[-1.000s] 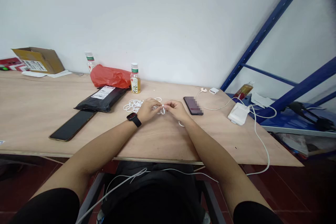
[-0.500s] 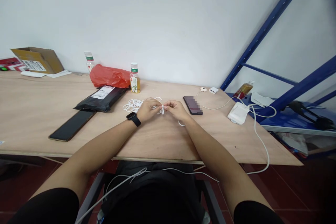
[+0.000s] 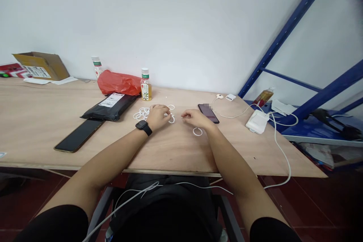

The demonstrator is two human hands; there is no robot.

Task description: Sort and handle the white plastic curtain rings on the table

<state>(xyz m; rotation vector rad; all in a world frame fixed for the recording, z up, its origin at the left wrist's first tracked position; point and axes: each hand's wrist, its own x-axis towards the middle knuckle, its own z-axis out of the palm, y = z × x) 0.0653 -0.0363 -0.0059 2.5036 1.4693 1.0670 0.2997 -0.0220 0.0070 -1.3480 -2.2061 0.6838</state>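
Observation:
My left hand (image 3: 159,117) is curled low over a pile of thin white rings (image 3: 141,114), hiding part of it. At its fingertips a white ring (image 3: 172,119) shows, seemingly pinched there. Opposite it, my right hand (image 3: 195,117) hovers over the table with its fingers loosely bent and apart, and nothing shows in them. A single white ring (image 3: 197,132) lies flat on the wood just below the right hand. One more ring (image 3: 171,107) rests behind the left fingers.
A dark phone (image 3: 209,113) lies beyond my right hand. To the left are a black parcel (image 3: 110,106), a larger phone (image 3: 79,135), a red bag (image 3: 119,82) and a drink bottle (image 3: 146,87). A white charger (image 3: 257,121) with cables sits at the right edge, near a blue rack (image 3: 286,32).
My hands were together, pinching a white ring between them. Now they are apart: the left has shifted slightly left, the right has moved right, and the lone ring on the table is fully uncovered.

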